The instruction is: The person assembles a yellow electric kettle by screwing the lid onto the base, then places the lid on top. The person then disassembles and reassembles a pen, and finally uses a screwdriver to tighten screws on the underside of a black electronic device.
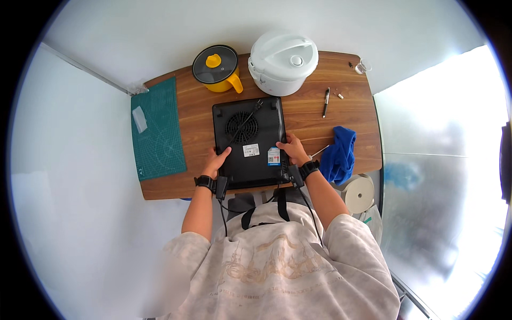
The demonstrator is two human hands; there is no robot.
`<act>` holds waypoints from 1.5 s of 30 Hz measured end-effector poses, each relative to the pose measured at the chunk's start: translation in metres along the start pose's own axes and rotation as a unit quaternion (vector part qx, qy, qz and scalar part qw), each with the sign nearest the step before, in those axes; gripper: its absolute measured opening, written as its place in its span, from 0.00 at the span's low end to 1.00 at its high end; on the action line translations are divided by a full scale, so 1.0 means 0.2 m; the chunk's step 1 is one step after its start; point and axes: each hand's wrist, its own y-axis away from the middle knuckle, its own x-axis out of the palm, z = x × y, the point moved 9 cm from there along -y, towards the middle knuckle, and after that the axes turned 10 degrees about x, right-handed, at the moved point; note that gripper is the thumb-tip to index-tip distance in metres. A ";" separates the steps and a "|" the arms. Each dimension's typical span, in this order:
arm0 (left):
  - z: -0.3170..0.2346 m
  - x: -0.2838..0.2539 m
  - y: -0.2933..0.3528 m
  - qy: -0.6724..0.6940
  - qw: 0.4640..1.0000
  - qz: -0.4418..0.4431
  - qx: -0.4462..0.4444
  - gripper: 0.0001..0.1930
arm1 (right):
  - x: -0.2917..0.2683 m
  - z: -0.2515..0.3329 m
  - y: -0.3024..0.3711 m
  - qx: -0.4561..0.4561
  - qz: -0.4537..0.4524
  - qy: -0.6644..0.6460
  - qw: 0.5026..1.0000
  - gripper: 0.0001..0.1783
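The left hand (216, 161) grasps the left side of a black induction cooktop (264, 140), its thumb on the upturned underside; the right hand (293, 149) grips the opposite side in the same way, a little farther from the body. The cooktop is upside down at the middle of the table's (197, 112) front edge, its vent grille (234, 125) toward the back and 2 labels near the middle. The power plug (258, 105) lies on it, the cord crossing the grille.

The step in hand looks like holding or steadying the inverted cooktop with 2 hands. Any turn or shift from here would call for an even hold on the 2 sides, with the loose plug and cord kept from sliding.

Most fingers are hidden beyond the cooktop's sides, so how far they reach underneath cannot be told. The cooking surface faces down, out of sight; whether the near end rests on the table or is raised is unclear. The cord is hard to follow near the left thumb. By the right wrist, a thin rod-like tool (320, 152) beside the blue cloth (340, 154) is too small to identify.
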 end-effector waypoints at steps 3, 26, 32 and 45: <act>0.09 0.02 0.02 -0.009 1.000 -0.008 0.002 0.46 | 0.00 -0.08 0.03 -0.014 -0.006 -0.003 1.000 0.36; -0.25 0.40 -0.37 0.001 0.999 -0.031 0.040 0.45 | -0.41 0.44 -0.23 -0.025 -0.044 0.114 0.992 0.19; -0.33 0.57 -0.43 -0.005 0.999 -0.052 0.017 0.46 | -0.61 0.50 -0.38 -0.017 -0.043 0.140 0.989 0.35; -0.33 0.75 -0.23 -0.139 0.980 -0.085 0.113 0.34 | -0.87 0.48 -0.19 -0.134 -0.075 0.306 0.940 0.27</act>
